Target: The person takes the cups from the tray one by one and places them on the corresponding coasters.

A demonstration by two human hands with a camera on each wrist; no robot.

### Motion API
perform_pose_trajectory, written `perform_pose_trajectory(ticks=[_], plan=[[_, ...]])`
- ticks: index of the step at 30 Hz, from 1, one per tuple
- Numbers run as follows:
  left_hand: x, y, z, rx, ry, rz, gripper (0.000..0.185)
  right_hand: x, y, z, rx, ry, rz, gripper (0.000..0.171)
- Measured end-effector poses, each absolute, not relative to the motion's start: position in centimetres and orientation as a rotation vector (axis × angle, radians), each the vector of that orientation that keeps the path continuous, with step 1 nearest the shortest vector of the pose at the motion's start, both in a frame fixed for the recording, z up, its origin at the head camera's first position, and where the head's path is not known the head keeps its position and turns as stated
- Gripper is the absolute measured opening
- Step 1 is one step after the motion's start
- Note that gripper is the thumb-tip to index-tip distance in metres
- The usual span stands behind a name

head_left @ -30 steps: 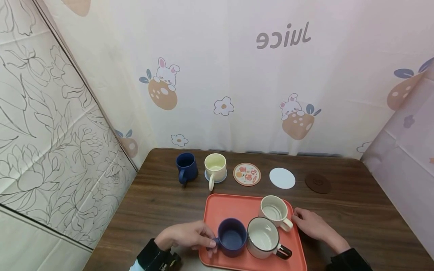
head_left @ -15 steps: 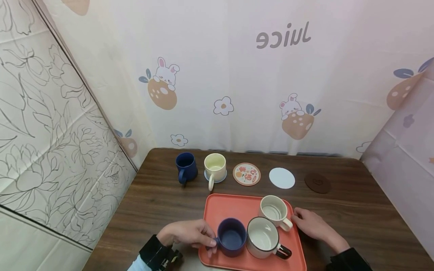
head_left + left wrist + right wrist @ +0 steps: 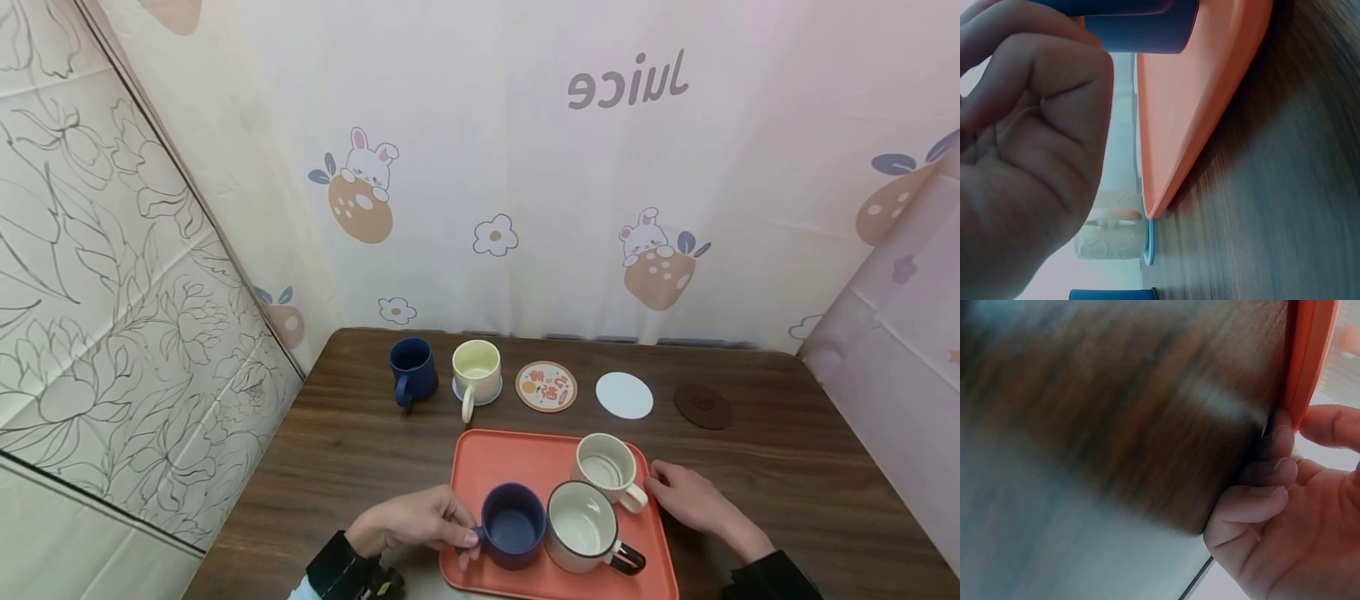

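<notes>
My left hand (image 3: 429,523) pinches the handle of a dark blue mug (image 3: 513,525), which stands upright on a coral-red tray (image 3: 480,458). In the left wrist view, the curled fingers (image 3: 1054,81) are at the mug's handle. Right beside this mug on the tray is a white mug (image 3: 582,525) with a dark rim and black-tipped handle. Behind that one, a cream mug (image 3: 606,467) sits in the tray's far right corner. My right hand (image 3: 693,500) lies at the tray's right edge. From the right wrist, its thumb and curled fingers (image 3: 1254,503) pinch the tray rim (image 3: 1310,356).
Along the back of the wooden table (image 3: 337,450) stand another blue mug (image 3: 413,371) and a pale yellow mug (image 3: 477,371) on a light blue coaster. To their right lie a patterned coaster (image 3: 546,386), a white coaster (image 3: 625,395) and a dark brown coaster (image 3: 702,406). Curtains hang behind.
</notes>
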State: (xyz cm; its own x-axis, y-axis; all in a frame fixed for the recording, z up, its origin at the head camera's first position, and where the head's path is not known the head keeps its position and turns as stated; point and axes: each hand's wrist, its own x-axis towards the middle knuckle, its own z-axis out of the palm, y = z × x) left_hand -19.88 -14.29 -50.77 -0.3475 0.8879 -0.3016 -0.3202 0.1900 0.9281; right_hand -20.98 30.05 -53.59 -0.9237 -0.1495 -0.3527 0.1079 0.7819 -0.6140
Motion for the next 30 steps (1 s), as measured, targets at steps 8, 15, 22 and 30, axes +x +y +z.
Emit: perform_pose_trajectory(ticks=[8, 15, 22, 30], plan=[[-19.5, -14.2, -50.7, 0.645, 1.438, 1.429, 0.032, -21.0, 30.0, -53.6, -0.031, 2.595, -0.924, 0.018], [-19.5, -14.1, -50.6, 0.705, 1.481, 1.443, 0.03, -20.9, 29.9, -53.5, -0.02, 2.586, -0.921, 0.018], [-19.8, -13.7, -50.6, 0.673, 1.56, 1.474, 0.029, -21.0, 30.0, -53.6, -0.025, 2.588, -0.92, 0.018], [-20.2, -13.0, -50.3, 0.587, 1.609, 1.511, 0.029, -20.9, 30.1, -53.5, -0.027, 2.582, -0.924, 0.018]])
